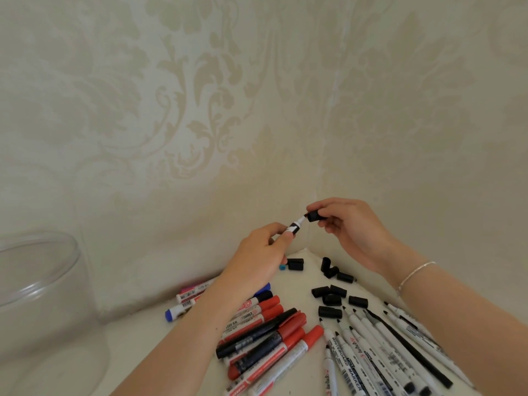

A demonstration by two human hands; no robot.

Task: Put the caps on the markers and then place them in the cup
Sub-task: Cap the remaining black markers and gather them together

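Note:
My left hand (257, 252) grips a white-and-black marker (295, 225), its bare tip pointing up and right. My right hand (351, 227) pinches a black cap (313, 216) just at that tip; the cap is not pushed on. Both hands are raised above the white table (137, 335) near the wall corner. Several loose black caps (331, 298) lie below my right hand. Several uncapped white markers (380, 347) fan out at the lower right. The clear cup (34, 284) stands at the far left, and I see no marker in it.
A pile of capped red, black and blue markers (265, 330) lies under my left forearm. A small blue cap (283, 267) and a black cap (295, 264) sit near the corner. Patterned cream wallpaper (200, 110) closes in the table on two sides.

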